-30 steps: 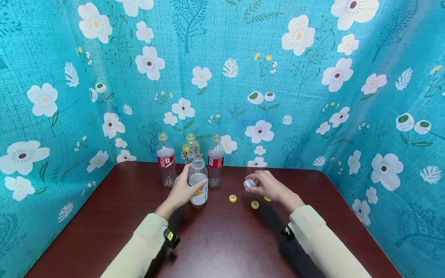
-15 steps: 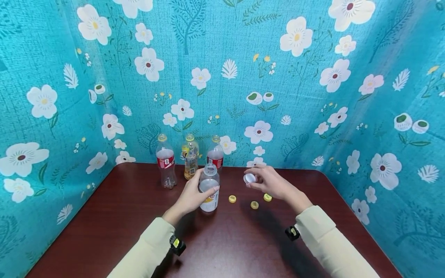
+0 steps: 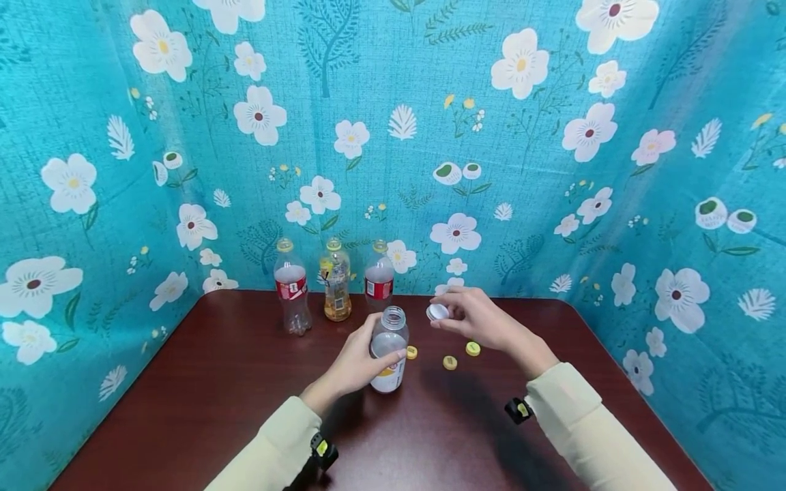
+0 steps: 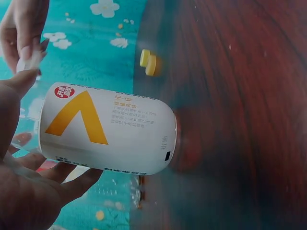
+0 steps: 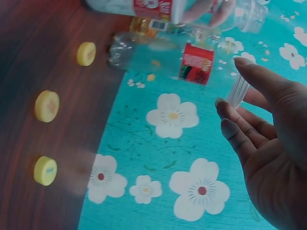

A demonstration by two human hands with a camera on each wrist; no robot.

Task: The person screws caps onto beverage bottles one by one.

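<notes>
My left hand grips a clear plastic bottle with a white label and an uncapped mouth. In the left wrist view the label carries an orange V shape, and thumb and fingers wrap the bottle's upper part. To its right, my right hand pinches a white bottle cap between thumb and fingertips, apart from the bottle. The right wrist view shows this cap edge-on, its ridged side facing the camera.
Behind stand two clear bottles with red labels, one on the left and one on the right. Between them is a bottle with amber liquid at its bottom. Yellow caps lie on the dark wooden table. A floral curtain hangs behind.
My left hand has brought the bottle rightward and nearer, away from the standing bottles. My right hand, with the white cap, has risen slightly and stayed about where it was sideways.
</notes>
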